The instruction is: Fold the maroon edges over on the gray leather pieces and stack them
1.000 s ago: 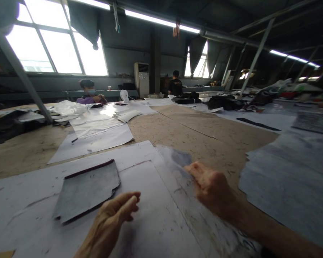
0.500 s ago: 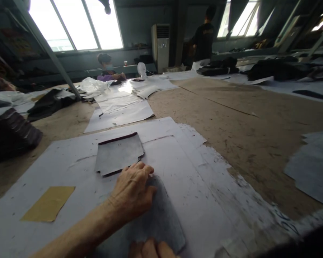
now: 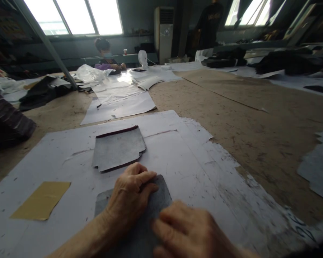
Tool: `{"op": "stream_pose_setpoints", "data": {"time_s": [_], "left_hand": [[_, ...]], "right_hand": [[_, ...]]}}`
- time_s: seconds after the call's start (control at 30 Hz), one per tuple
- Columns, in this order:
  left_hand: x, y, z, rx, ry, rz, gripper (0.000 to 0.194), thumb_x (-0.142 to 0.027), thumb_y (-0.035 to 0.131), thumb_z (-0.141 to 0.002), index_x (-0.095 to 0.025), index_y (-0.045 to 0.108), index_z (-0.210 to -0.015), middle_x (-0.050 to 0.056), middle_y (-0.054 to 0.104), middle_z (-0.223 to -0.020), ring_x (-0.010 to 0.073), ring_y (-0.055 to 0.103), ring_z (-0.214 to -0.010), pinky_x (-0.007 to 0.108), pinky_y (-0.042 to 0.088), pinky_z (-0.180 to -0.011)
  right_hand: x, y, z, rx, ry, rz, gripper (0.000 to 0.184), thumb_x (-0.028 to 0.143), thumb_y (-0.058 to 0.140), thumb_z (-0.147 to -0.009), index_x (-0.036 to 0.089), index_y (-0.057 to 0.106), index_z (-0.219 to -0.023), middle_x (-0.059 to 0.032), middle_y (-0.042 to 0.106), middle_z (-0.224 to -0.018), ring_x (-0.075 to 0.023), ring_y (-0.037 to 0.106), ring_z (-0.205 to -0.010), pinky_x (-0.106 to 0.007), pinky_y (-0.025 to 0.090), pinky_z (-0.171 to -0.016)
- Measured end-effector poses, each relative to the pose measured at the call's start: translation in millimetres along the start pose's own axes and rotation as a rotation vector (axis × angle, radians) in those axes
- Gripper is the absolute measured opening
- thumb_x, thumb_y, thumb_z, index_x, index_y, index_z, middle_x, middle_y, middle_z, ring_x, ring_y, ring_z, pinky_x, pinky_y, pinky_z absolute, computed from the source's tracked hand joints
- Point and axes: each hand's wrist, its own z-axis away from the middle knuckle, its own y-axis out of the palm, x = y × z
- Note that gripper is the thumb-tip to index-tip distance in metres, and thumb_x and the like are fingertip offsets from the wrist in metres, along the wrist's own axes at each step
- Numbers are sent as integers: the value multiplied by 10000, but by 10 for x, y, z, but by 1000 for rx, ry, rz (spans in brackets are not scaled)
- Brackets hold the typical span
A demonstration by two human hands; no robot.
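Observation:
A grey cut piece of sheet material [image 3: 161, 195], perhaps fabric or leather backing, lies in front of me, partly covered by my hands. My left hand [image 3: 131, 193] rests on it, fingers curled and thumb and forefinger drawn together at its far right corner. Along the right edge, my right hand [image 3: 190, 225] is closed with bent fingers against the piece, a little blurred. Just beyond lies a second grey piece [image 3: 120, 148] with dark reddish-brown strips along its far and near edges. To the left is a tan, four-sided piece [image 3: 41, 200].
White paper sheets [image 3: 78, 193] cover the brown worktable [image 3: 231, 107]. A dark stack [image 3: 9, 122] stands at left, beside a slanting metal post [image 3: 48, 46]. Another grey piece [image 3: 317, 168] lies at right. Across the table are a seated person [image 3: 106, 57], a small fan [image 3: 143, 58] and a standing person [image 3: 211, 25].
My right hand has come up from the bottom edge to the right edge of the grey piece. The left hand stays near the far corner, thumb and forefinger closer together. The view has tilted down slightly.

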Motion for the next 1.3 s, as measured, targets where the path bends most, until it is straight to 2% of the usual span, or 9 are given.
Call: {"op": "stream_pose_setpoints", "data": {"time_s": [0.07,0.17,0.4,0.57,0.83,0.93,1.03,1.17,1.3], "left_hand": [[11,17,38,-34,106,-17,210,-103,605,-728,-235,659,-882,7,527,-784,131,505,-717,266,440,-633],[22,23,69,-57,243,-50,241,-93,499,-798,-222,636,-948,27,506,-791,137,479,-717,265,445,-607],[13,21,121,-49,444,-120,351,18,340,-816,-101,547,-1074,71,475,-837,149,423,-754,299,482,-655],[-25,14,141,-4,545,-239,334,-15,284,-842,-3,511,-1087,110,461,-833,187,408,-769,367,502,-635],[2,23,157,34,527,-265,315,-62,289,-871,-27,501,-1101,107,460,-856,192,409,-780,377,496,-674],[1,15,158,48,519,-260,305,-63,299,-873,-36,497,-1103,98,461,-846,186,406,-769,369,491,-673],[-23,5,146,58,503,-239,284,-59,309,-872,-51,508,-1075,85,459,-824,174,402,-745,346,482,-653],[-34,-25,134,63,473,-199,317,-30,295,-866,-72,499,-1106,79,460,-854,162,415,-769,313,478,-672],[66,-134,164,-8,494,-227,332,9,353,-834,-72,499,-1121,90,457,-957,173,433,-874,319,461,-749]], "right_hand": [[-136,-174,-59,-3,68,87,228,78,388,-806,81,602,-884,-91,558,-730,-167,499,-675,-261,447,-561],[-254,-254,-71,58,75,230,334,23,343,-789,50,583,-1020,-128,573,-814,-187,499,-715,-317,470,-621],[-287,-176,-40,95,76,299,353,33,319,-803,49,583,-1036,-121,564,-816,-201,482,-726,-351,471,-623],[-293,-174,-44,85,69,279,348,37,337,-798,34,575,-1052,-134,565,-837,-214,483,-744,-374,472,-630],[-349,-189,-14,-27,123,168,282,37,392,-782,58,596,-974,-98,564,-781,-180,486,-726,-313,463,-622],[-363,-198,-29,-46,128,170,287,44,390,-800,66,589,-1006,-86,557,-770,-173,494,-730,-292,463,-614],[-359,-198,-74,12,99,210,325,46,366,-812,64,576,-1060,-85,548,-751,-179,479,-704,-299,455,-593],[-349,-189,-98,111,51,306,330,53,329,-834,53,588,-1038,-108,557,-793,-192,461,-707,-324,444,-587],[-332,-179,-76,184,36,381,349,53,293,-857,70,579,-1057,-100,570,-830,-199,480,-726,-339,445,-597]]}}
